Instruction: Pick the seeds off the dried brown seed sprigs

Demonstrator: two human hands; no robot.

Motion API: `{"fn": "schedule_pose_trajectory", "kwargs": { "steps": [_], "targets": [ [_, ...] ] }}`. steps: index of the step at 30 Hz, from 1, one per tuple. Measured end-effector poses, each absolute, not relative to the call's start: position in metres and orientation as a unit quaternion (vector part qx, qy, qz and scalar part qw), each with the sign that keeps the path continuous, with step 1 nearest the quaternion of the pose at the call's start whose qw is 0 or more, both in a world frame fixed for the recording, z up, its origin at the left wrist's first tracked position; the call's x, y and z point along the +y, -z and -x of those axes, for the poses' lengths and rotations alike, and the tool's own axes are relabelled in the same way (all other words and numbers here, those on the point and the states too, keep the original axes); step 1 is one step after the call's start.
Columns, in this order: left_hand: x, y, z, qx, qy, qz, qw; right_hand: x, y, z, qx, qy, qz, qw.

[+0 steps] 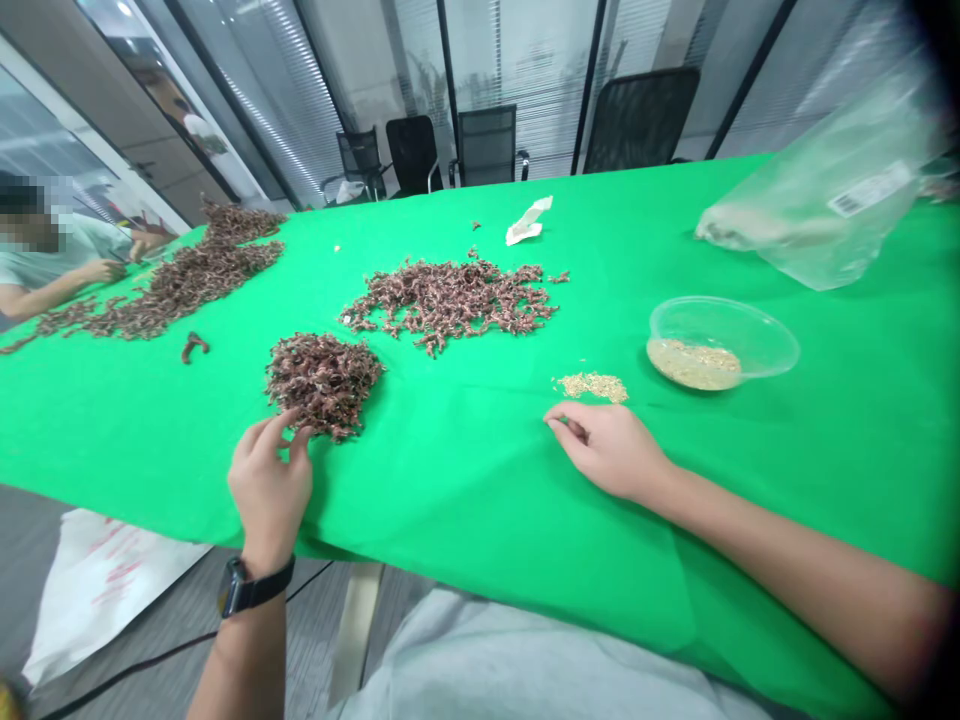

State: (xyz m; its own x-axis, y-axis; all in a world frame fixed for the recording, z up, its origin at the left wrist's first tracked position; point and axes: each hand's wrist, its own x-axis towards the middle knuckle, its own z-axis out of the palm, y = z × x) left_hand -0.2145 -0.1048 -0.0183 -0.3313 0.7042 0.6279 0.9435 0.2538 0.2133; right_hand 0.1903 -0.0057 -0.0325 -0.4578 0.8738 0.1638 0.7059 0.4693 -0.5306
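Note:
My left hand (270,470) is at the near edge of a compact pile of dried brown, knobbly, twig-like pieces (326,380). Its thumb and forefinger are apart and touch the pile; a dark watch is on that wrist. My right hand (607,450) rests low over the cloth with thumb and fingers pressed together, and what they hold, if anything, is hidden. Just beyond its fingertips lies a small heap of pale grains (594,386). To the right, a clear plastic bowl (765,345) holds more of these grains and seems tilted.
A looser spread of brown pieces (457,300) lies mid-table on the green cloth (465,480). Behind it is a crumpled white scrap (529,222). A clear plastic bag (817,220) stands at right. At far left, a person (60,260) works by a larger heap (187,280).

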Motion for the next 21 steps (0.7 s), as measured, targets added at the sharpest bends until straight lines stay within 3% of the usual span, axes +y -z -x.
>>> {"fn": "schedule_pose_trajectory", "kwargs": {
  "steps": [21],
  "targets": [
    [-0.1036, 0.0150, 0.2110, -0.749, 0.283, 0.567, 0.193, -0.0062, 0.0323, -0.1902, -0.831, -0.198, 0.474, 0.214]
  ]
}}
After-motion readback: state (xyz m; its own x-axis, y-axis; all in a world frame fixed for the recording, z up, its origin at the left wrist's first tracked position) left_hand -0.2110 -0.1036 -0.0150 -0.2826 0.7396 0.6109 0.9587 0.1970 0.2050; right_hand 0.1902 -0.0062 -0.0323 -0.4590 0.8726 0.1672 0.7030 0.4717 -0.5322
